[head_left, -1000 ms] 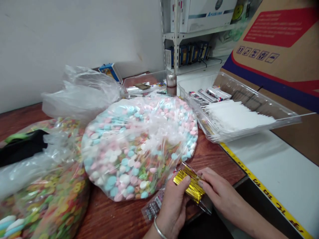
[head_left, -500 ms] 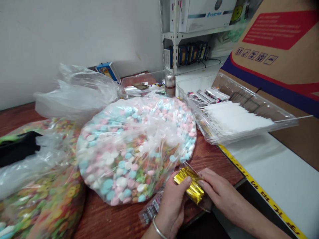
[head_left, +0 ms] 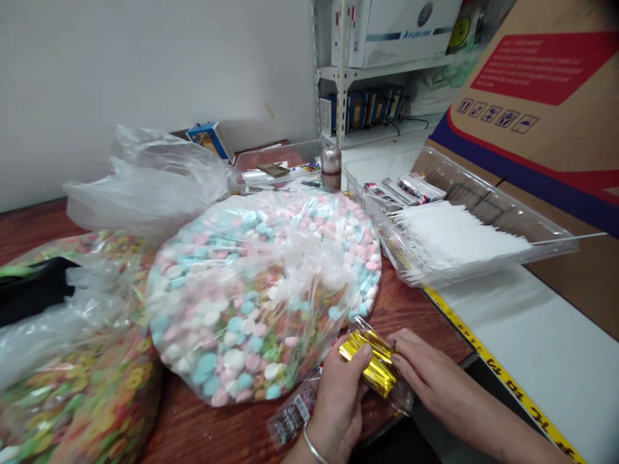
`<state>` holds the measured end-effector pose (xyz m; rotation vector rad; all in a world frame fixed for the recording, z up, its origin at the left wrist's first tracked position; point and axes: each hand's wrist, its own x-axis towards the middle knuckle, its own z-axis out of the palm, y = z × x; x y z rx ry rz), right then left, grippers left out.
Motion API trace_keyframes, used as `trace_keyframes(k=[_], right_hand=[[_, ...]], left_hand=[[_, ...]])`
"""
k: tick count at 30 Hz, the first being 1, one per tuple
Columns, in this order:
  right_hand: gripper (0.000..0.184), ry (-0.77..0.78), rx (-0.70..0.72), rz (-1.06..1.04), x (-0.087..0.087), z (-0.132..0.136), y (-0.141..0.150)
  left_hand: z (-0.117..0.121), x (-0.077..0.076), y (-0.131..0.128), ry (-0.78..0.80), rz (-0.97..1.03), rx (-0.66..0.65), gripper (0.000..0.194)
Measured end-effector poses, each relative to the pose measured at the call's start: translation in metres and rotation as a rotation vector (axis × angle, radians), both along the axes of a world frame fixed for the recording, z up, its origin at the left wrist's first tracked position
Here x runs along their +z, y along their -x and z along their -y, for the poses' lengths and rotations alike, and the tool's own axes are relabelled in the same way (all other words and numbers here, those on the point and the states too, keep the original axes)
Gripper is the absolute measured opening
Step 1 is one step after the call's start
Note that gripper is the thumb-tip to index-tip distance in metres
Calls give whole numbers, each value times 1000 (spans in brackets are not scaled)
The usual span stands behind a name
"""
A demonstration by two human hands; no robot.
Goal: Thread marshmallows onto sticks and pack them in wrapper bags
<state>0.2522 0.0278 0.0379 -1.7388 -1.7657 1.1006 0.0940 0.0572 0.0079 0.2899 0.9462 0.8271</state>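
Near the table's front edge, my left hand (head_left: 341, 390) is closed around a bundle of gold twist ties (head_left: 370, 362), its thumb pressed on top. A clear plastic wrapper (head_left: 399, 393) surrounds the bundle. My right hand (head_left: 425, 370) pinches this wrapper at the bundle's right side; the fingertips are partly hidden. Just beyond my hands lies a large clear bag of pastel candies (head_left: 236, 357) in pink, blue and white. A small printed packet (head_left: 293, 415) lies on the table beside my left wrist, which wears a silver bangle.
At left is a bag of colourful ring-shaped pieces (head_left: 87, 399) with a black object (head_left: 36, 290) on it. A clear tray (head_left: 420, 278) of white sticks stands at right, before a large cardboard box (head_left: 541, 145). A metallic bottle (head_left: 331, 169) and crumpled plastic bag (head_left: 145, 183) are behind.
The view has shifted slightly. My hands keep hold of the twist ties and wrapper in nearly the same place, and more of the small printed packet shows.
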Motion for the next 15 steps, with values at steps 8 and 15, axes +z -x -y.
trace_keyframes(k=[8, 15], right_hand=[[25, 38, 35, -69, 10, 14, -22], [39, 138, -293, -196, 13, 54, -78]], left_hand=[[-4, 7, 6, 9, -17, 41, 27], [-1, 24, 13, 175, 135, -20, 22]])
